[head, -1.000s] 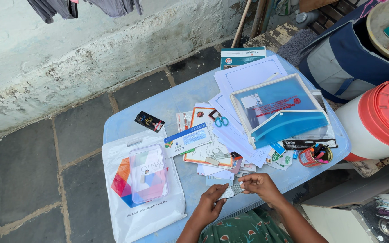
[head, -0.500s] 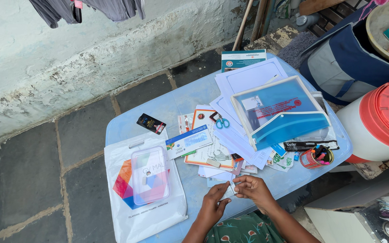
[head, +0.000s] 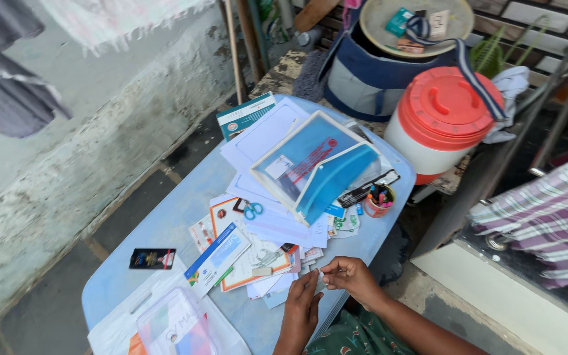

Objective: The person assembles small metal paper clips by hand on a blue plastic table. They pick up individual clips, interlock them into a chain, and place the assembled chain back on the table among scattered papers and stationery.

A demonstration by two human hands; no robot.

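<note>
Both hands meet at the near edge of the desk, a pale blue plastic top with rounded corners. The left hand and the right hand pinch a small white slip of paper between their fingertips; each grip is closed on it. The slip is tiny and thin, mostly hidden by the fingers, so its shape cannot be made out further. It sits just above the desk edge, right beside the near end of a loose heap of papers.

That heap is flat printed sheets and cards, some white, one with an orange border. A long blue and white leaflet lies slanted across it. Small scissors with blue looped handles rest on the sheets. Further back lies a clear plastic folder with a blue flap, glossy and stiff. A small round pot of pens stands near the far right edge. A dark card lies alone on the bare plastic to the left. A see-through pouch sits at the near left corner. Beyond the desk stands a white drum with a ridged red lid.
</note>
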